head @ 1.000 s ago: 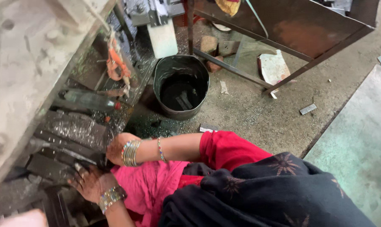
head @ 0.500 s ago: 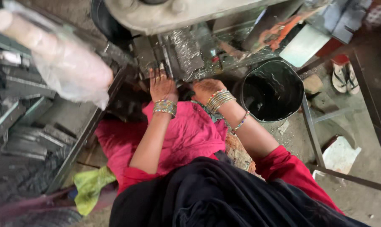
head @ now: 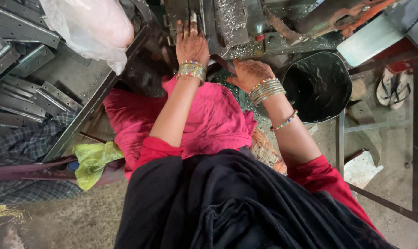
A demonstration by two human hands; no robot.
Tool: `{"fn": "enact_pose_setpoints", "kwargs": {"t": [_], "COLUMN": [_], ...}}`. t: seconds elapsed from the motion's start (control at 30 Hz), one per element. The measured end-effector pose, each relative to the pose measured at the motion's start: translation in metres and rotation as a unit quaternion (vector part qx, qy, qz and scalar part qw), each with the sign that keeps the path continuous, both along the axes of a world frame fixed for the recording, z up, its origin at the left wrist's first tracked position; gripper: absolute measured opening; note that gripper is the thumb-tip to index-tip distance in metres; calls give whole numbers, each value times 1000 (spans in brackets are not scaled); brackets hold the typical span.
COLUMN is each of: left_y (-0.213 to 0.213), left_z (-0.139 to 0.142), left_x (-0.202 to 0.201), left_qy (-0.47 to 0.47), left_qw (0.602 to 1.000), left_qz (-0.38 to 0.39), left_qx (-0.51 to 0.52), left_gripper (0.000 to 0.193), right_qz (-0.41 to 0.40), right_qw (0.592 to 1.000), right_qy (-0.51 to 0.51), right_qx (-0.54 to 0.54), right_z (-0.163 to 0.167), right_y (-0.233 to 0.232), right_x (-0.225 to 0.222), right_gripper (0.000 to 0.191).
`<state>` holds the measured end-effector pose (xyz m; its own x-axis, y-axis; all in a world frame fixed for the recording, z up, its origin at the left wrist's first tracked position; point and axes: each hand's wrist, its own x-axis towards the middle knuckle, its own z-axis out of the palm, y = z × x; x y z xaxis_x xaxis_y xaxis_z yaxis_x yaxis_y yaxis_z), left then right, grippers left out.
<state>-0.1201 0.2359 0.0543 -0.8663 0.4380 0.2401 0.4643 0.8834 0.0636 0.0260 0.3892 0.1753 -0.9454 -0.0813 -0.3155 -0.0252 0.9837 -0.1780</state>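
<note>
My left hand (head: 191, 42) lies stretched out flat on the machine bed (head: 227, 23), its fingertips on a small grey metal part (head: 194, 17). Lower and to the right, my right hand (head: 248, 74) rests knuckles up at the bed's near edge, beside a layer of metal shavings (head: 232, 16). Its fingers curl downward out of sight, so I cannot tell whether they hold anything. Both wrists carry stacked bangles. A pink cloth (head: 209, 120) covers my lap just below the hands.
A black bucket (head: 317, 85) stands right of my right hand. Several flat metal brackets (head: 20, 97) lie stacked at the left, with a plastic bag (head: 86, 27) above them and a green cloth (head: 96, 159) below. Sandals (head: 393, 87) and a metal frame (head: 343, 133) are at the right.
The view has swung round and closer. My left hand has reached farther onto the machine bed; my right hand has stayed at its near edge.
</note>
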Motion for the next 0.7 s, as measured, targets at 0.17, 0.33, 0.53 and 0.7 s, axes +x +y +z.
{"fn": "enact_pose_setpoints", "kwargs": {"t": [0.17,0.33,0.53,0.7], "left_y": [-11,-14,-18,-19], "left_z": [9,21,29,26], "left_x": [48,65,65,62], "left_qy": [-3,18,-59,17], "left_qw": [999,998,998,1000], "left_qz": [-18,-22,-25,-25], "left_qx": [-29,-56,7,0], "left_gripper": [42,44,39,40], "right_qz": [-6,-35,-113,-93], "right_qw": [1000,999,988,992], "right_qy": [-29,12,70,59], "right_qx": [10,-2,-79,-55], "right_z": [-6,-63,-136,-148], "right_y": [4,17,9,30], "right_x": [-2,29,79,56], "right_gripper": [53,50,44,44]}}
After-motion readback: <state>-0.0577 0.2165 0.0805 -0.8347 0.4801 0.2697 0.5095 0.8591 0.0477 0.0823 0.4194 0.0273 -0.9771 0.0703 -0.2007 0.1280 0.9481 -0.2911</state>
